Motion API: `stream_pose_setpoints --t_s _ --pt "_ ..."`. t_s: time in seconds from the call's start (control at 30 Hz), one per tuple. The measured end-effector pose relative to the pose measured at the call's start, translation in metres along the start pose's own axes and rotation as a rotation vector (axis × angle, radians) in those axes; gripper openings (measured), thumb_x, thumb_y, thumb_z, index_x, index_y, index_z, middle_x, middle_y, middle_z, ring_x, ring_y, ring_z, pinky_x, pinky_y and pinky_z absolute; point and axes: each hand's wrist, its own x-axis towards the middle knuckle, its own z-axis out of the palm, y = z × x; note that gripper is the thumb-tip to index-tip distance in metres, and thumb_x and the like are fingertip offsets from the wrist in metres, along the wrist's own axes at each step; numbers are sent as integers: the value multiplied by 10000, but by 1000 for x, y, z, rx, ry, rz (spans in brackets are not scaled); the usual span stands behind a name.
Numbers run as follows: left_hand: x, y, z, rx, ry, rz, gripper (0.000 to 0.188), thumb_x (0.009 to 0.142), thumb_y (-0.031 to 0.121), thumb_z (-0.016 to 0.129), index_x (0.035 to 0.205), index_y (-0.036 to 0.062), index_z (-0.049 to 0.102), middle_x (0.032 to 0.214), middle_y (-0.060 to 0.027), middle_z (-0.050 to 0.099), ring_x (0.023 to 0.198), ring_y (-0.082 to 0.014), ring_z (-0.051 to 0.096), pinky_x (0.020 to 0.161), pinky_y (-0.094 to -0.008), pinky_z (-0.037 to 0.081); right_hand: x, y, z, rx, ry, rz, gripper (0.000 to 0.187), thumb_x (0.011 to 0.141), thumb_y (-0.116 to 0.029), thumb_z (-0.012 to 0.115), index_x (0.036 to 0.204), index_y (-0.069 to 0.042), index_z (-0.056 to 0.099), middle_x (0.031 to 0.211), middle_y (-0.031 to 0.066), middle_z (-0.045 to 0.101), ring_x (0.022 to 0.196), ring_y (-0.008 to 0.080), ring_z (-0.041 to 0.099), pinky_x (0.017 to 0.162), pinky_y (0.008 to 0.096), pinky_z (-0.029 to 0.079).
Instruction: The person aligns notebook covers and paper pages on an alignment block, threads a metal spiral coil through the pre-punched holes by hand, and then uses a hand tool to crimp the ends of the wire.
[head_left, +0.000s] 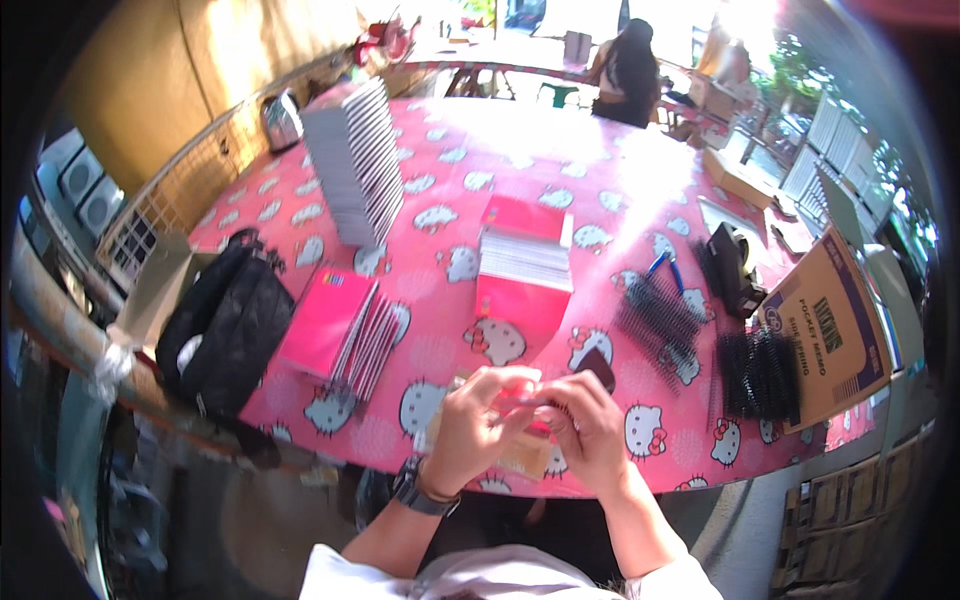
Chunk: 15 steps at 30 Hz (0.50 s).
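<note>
My left hand and my right hand meet above the near edge of the table, fingertips pinched close together. Something small and reddish shows between them, too blurred to name. Under the hands lies a tan, card-like piece, mostly covered. A small dark flat object rests just beyond my right hand. Farther out stands a pile of pink-covered notebooks with white page edges. Left of it, more pink notebooks are stacked.
A tall stack of page blocks rises at the far left, near a black bag. On the right lie black wire spirals, a blue-handled tool, a black device and a cardboard box. A person is in the background.
</note>
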Motion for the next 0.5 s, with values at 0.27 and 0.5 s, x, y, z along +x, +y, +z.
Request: stream_pose_setpoints --t_s 0.27,0.5 --pt "11 3 -60 -65 512 23 267 968 261 567 1137 56 595 992 -18 612 808 -84 548 713 -267 463 -32 34 -23 102 276 259 367 894 -199 667 1203 -29 569 1171 99 576 998 171 568 842 306 451" --pt "45 3 -189 -127 878 212 258 960 189 589 1151 21 542 957 -19 576 828 -87 545 765 -247 466 -85 70 -35 93 218 506 184 922 -104 633 1075 -2 626 950 -3 607 881 63 530 778 211 414"
